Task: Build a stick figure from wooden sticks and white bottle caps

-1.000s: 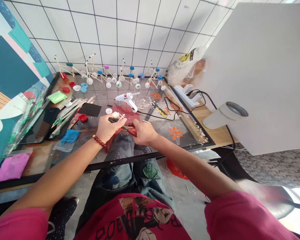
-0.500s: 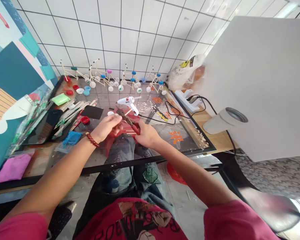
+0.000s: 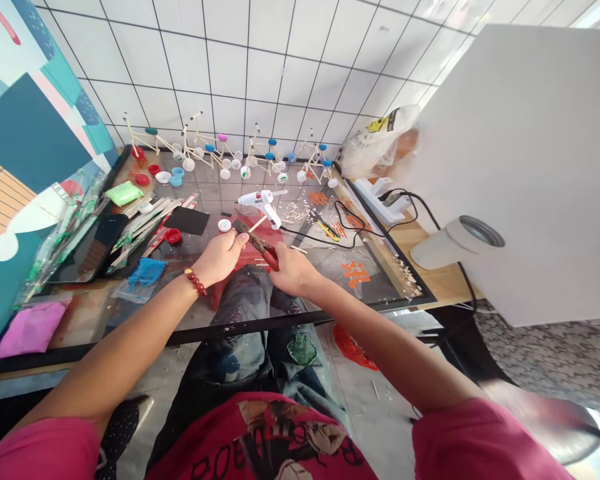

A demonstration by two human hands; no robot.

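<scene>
My right hand (image 3: pixel 291 270) is closed round the red handles of a pair of pliers (image 3: pixel 258 243), whose dark jaws point up and left. My left hand (image 3: pixel 221 257), with a red bead bracelet at the wrist, is closed right by the jaws and pinches a thin wooden stick (image 3: pixel 258 224) that juts out past the jaws. Both hands hover over a glass table (image 3: pixel 195 313), above a red sheet (image 3: pixel 240 257). A white bottle cap (image 3: pixel 225 225) lies just beyond my left hand. A white glue gun (image 3: pixel 260 200) rests a little farther back.
Several stick-and-cap bicycle models (image 3: pixel 215 150) line the tiled wall. Loose caps (image 3: pixel 160 177), wooden sticks (image 3: pixel 140 223), a black tablet (image 3: pixel 87 247), a blue packet (image 3: pixel 145 272) and a pink packet (image 3: pixel 27 330) lie at left. A power strip (image 3: pixel 383 197), cable and white lamp (image 3: pixel 455 240) stand at right.
The pliers have swung from lying level to pointing up and left. My left hand has shifted to the jaws' tip. The view has tilted slightly, both hands staying over the red sheet.
</scene>
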